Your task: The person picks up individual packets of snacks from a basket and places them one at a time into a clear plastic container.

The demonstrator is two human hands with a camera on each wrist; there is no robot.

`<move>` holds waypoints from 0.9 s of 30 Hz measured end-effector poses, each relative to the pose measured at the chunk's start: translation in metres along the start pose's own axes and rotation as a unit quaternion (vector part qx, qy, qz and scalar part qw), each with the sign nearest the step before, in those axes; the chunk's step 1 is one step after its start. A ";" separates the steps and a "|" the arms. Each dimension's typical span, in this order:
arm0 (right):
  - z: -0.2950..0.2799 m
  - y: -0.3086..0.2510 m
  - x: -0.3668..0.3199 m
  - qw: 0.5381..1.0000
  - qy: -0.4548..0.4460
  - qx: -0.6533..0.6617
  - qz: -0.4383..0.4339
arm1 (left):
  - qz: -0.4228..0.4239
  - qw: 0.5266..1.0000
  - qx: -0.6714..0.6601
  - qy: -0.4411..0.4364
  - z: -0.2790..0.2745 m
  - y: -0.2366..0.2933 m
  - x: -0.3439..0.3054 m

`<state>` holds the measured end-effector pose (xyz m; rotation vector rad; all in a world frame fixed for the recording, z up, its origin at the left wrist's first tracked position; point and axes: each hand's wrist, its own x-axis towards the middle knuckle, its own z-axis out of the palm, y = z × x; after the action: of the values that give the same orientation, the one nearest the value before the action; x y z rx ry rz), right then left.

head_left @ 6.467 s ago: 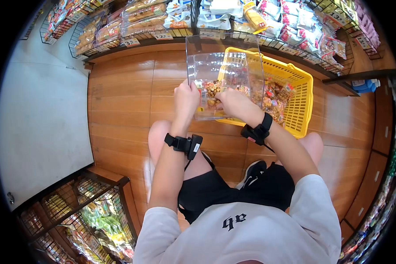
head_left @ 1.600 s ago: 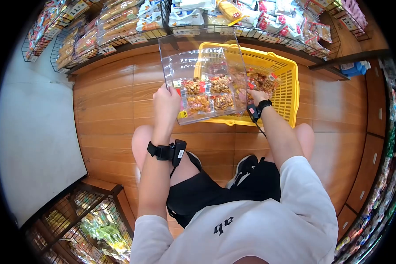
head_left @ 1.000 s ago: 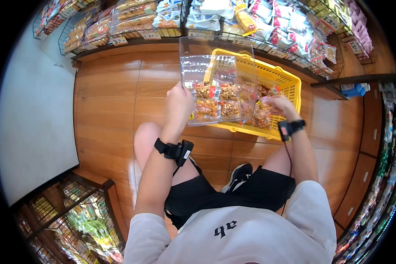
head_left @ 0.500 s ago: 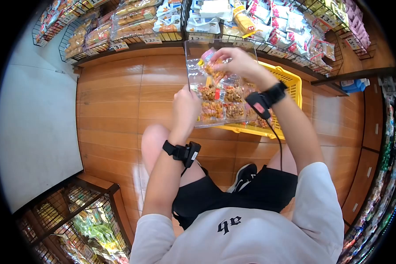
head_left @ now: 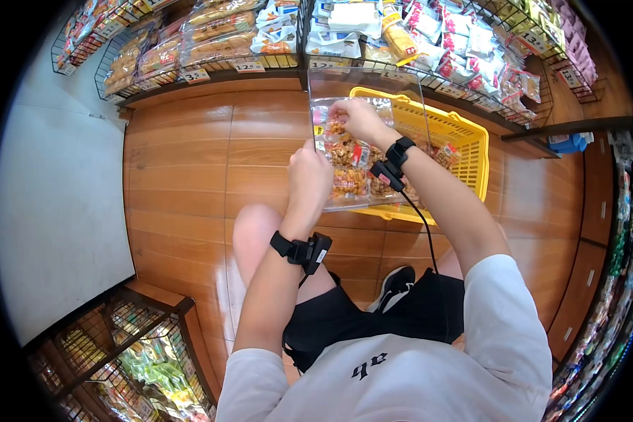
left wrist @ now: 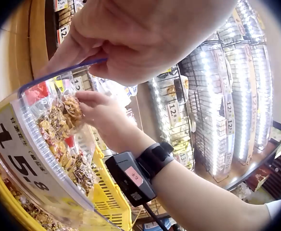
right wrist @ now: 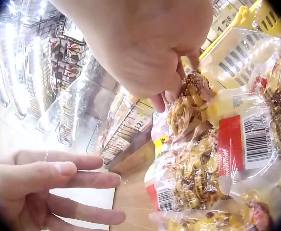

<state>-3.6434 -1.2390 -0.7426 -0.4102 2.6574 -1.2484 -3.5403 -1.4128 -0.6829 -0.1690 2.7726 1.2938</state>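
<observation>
A clear plastic bin (head_left: 373, 204) holds several clear bags of nut-like snacks (head_left: 349, 181). At its left edge my left hand (head_left: 311, 181) grips the wall, with the thumb over the rim in the left wrist view. Inside the bin my right hand (head_left: 362, 121) has its fingers on a snack bag (right wrist: 191, 103) at the upper left, above the other bags. A price label (left wrist: 20, 154) reading 15.8 is on the bin's side. Under and right of the bin is a yellow basket (head_left: 480, 151) with more snack bags (head_left: 443, 156) in it.
Wire shelves with packaged bread (head_left: 221, 43) and white-and-red packets (head_left: 457, 42) run along the far side. A white panel (head_left: 63, 190) is at the left, a rack of bags (head_left: 155, 359) at the lower left. Brown tiled floor (head_left: 179, 176) lies around the basket.
My right hand went from the yellow basket over to the bin with a snack bag, and is now lower inside it. The left hand has kept its grip on the bin's edge.
</observation>
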 end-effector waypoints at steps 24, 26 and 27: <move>-0.052 0.239 -0.180 0.922 -0.087 -0.155 0.344 | -0.011 1.000 0.015 -0.006 -0.005 0.017 -0.009; -0.036 0.236 -0.186 0.895 -0.158 -0.209 0.361 | -0.038 0.999 0.001 -0.024 -0.006 0.019 -0.011; -0.031 0.228 -0.185 0.887 -0.191 -0.237 0.347 | -0.050 0.998 -0.006 -0.033 -0.007 0.020 -0.010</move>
<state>-3.5158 -1.0178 -0.8912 0.2225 2.3757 -0.2661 -3.5334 -1.4050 -0.6617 -0.2573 2.6660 1.2674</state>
